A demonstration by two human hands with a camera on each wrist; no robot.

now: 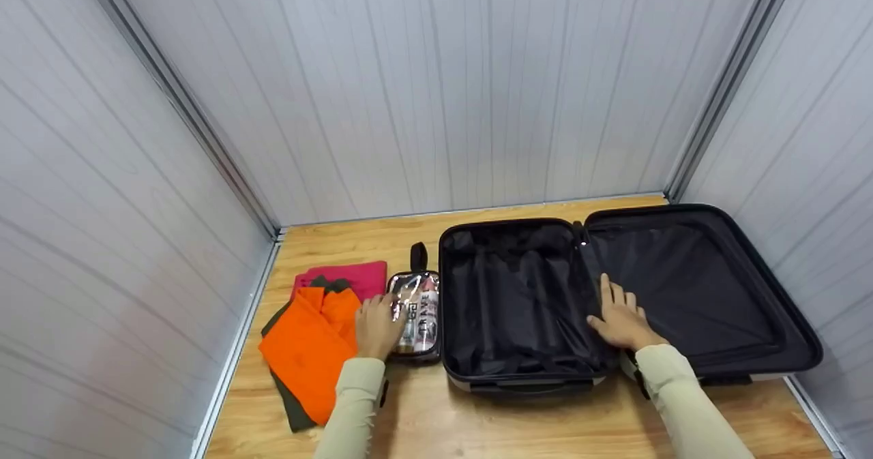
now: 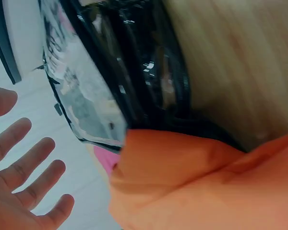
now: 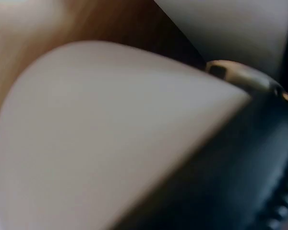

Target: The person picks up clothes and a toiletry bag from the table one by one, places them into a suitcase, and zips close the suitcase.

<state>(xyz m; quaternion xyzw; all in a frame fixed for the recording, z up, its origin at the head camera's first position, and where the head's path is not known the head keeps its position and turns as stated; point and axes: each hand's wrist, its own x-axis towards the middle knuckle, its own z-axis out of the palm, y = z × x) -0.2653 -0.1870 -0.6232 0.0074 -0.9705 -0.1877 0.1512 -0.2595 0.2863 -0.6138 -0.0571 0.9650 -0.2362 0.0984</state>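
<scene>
My left hand [image 1: 378, 328], fingers spread and holding nothing, hovers at the left side of a clear toiletry pouch [image 1: 428, 312] with black edging. The left wrist view shows that hand [image 2: 26, 177] apart from the pouch [image 2: 81, 72]. Just left of it lies a folded orange garment [image 1: 310, 350] over a dark green one [image 1: 293, 404]. My right hand [image 1: 622, 319] is spread out at the middle of an open suitcase [image 1: 525, 302], by the hinge; whether it touches the lining I cannot tell. The right wrist view has only the blurred suitcase shell [image 3: 110, 129], no hand.
A pink folded cloth [image 1: 368, 276] lies behind the orange garment. The suitcase's other half [image 1: 689, 288] lies flat at the right, close to the right wall [image 1: 818, 241]. Everything sits on a wood-patterned floor [image 1: 443, 418] between grey panel walls.
</scene>
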